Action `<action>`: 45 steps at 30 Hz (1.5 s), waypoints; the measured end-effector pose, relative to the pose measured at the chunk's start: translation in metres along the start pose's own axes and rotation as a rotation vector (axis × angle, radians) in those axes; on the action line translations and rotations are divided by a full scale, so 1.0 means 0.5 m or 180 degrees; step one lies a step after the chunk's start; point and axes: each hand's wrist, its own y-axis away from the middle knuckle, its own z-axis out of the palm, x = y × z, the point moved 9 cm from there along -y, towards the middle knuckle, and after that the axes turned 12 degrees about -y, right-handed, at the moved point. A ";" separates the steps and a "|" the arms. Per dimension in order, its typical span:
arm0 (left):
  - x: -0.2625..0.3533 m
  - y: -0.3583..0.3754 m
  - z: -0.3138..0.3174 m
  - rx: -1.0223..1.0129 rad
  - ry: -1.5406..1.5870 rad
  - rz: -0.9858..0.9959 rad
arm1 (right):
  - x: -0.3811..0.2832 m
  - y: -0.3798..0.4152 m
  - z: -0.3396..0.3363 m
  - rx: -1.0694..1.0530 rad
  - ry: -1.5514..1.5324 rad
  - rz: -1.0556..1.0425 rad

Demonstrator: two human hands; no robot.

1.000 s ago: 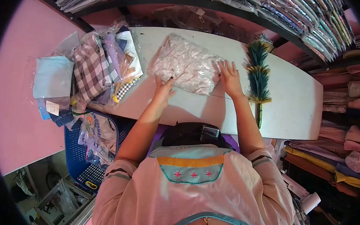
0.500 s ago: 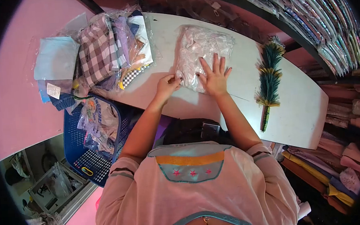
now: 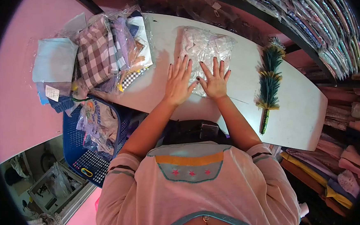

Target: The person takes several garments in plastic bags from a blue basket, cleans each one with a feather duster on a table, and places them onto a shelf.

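A clear plastic packet with folded whitish patterned cloth inside (image 3: 209,44) lies flat on the white table (image 3: 288,126). My left hand (image 3: 179,83) rests on the packet's left near side, fingers stretched out and pointing away from me. Lying on the near right part of the packet is my right hand (image 3: 215,80), its fingers spread. The two thumbs almost meet near the packet's front edge. Neither hand grips anything. Both palms face down, and they cover the packet's near portion.
Packaged garments (image 3: 98,55) are piled at the table's left. Below them stands a blue plastic basket (image 3: 72,137) holding plastic-wrapped items. A dark green feathery duster (image 3: 269,86) lies to the right. Packed clothes (image 3: 318,17) fill the upper right rack, and folded fabrics (image 3: 324,174) are stacked lower right.
My left hand was pinching at the packet's left near corner; it has opened and moved up and right onto the packet. My right hand stays spread in nearly the same place.
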 end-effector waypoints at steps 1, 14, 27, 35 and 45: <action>-0.017 0.007 0.033 -0.0140 -0.0165 -0.0107 | -0.001 -0.001 0.000 -0.0026 0.0007 -0.0032; -0.238 0.160 0.098 -0.0103 0.1530 -0.1395 | 0.180 0.165 -0.326 0.1869 -0.0967 0.0360; -0.261 0.199 0.193 -0.0551 0.2890 -0.2396 | 0.277 0.335 -0.233 0.0964 -0.1901 0.1941; -0.283 0.217 0.179 -0.0386 0.2797 -0.2410 | 0.067 0.221 -0.141 -0.0457 -0.0504 0.0527; -0.188 0.175 -0.089 0.1396 0.1080 -0.0823 | 0.019 0.229 -0.111 -0.1445 -0.1243 -0.0176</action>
